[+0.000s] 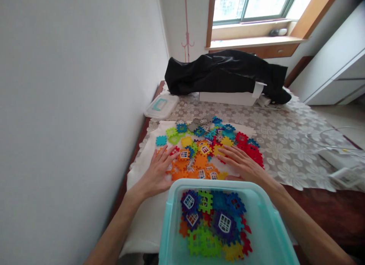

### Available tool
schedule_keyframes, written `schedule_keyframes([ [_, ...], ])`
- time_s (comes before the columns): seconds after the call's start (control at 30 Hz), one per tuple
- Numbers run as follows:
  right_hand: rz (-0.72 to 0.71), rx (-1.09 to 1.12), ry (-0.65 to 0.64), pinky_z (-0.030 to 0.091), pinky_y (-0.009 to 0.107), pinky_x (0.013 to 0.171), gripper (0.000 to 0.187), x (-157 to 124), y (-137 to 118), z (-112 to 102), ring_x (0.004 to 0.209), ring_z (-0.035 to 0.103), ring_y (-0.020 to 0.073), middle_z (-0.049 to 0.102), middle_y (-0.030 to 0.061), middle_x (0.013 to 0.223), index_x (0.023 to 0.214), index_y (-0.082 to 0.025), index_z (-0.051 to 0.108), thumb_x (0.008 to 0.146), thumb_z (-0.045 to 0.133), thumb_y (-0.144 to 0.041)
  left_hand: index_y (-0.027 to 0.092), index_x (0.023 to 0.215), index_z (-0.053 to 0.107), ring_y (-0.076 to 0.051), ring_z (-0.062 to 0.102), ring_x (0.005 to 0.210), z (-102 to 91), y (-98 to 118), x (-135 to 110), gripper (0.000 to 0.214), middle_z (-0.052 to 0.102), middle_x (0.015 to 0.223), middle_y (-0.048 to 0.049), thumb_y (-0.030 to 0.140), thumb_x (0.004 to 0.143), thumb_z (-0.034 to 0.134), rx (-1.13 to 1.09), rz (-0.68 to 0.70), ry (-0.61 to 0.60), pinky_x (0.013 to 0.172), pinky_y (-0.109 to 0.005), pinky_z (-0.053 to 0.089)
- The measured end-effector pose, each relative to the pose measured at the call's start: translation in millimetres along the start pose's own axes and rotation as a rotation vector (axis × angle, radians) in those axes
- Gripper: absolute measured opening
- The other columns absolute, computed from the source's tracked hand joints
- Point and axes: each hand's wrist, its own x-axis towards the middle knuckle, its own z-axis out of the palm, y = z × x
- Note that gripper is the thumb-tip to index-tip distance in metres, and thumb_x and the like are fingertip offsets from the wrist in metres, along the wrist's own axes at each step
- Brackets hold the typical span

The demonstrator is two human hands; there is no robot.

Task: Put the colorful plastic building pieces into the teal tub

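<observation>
In the head view, the left hand (155,173) lies open and palm-down, fingers splayed over orange interlocking plastic tiles (178,165), gripping nothing. The right hand (242,164) is likewise released, its fingertips resting beside yellow and red tiles (219,149) at the pile's near edge. Flat, spread fingers suit a heap this loose, covering many pieces without scattering them. Both forearms angle inward from the near corners, wrists low, on either side of a turquoise plastic bin (211,183) just nearer than the hands, holding more tiles (205,202). The pile lies beyond the hands on a white cloth (142,227).
</observation>
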Motion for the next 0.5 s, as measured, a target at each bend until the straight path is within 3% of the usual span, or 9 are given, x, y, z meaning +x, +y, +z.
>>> schedule_keyframes([
  [0.1,0.024,-0.038,0.038,0.034,0.056,0.131,0.066,-32.3,-4.2,0.2,0.161,0.033,0.0267,0.041,0.0038,0.170,0.170,-0.035,0.027,0.109,0.052,-0.039,0.031,0.171,0.018,-0.038,0.012,0.166,12.2,-14.2,-41.9,0.108,0.018,0.178,-0.0118,0.067,0.086,0.073,0.040,-0.102,0.035,0.133,-0.066,0.013],
  [0.2,0.016,-0.091,0.025,0.028,0.055,0.134,0.064,-59.9,-7.8,-1.2,0.162,0.029,0.0269,0.039,0.0022,0.171,0.169,-0.034,0.029,0.108,0.049,-0.039,0.030,0.173,0.004,-0.042,0.010,0.166,23.2,-15.3,-61.5,0.127,0.013,0.179,-0.0145,0.072,0.078,0.077,0.099,-0.077,0.026,0.132,-0.069,0.011],
  [0.33,-0.006,-0.180,-0.051,0.027,0.054,0.134,0.068,-65.2,-7.9,5.1,0.164,0.023,0.0266,0.032,0.0007,0.174,0.170,-0.035,0.026,0.107,0.052,-0.037,0.030,0.173,-0.002,-0.042,0.010,0.166,26.9,-1.8,-45.9,0.122,0.011,0.179,-0.0138,0.064,0.084,0.075,0.099,-0.030,0.006,0.132,-0.069,0.011],
  [0.5,-0.037,-0.260,-0.006,0.029,0.057,0.133,0.073,-37.3,-4.6,24.3,0.164,0.022,0.0278,0.031,0.0028,0.175,0.171,-0.033,0.021,0.106,0.055,-0.035,0.031,0.173,0.005,-0.040,0.005,0.167,29.1,8.7,-12.7,0.109,0.015,0.179,-0.0124,0.060,0.090,0.070,0.103,-0.011,0.017,0.132,-0.070,0.006],
])
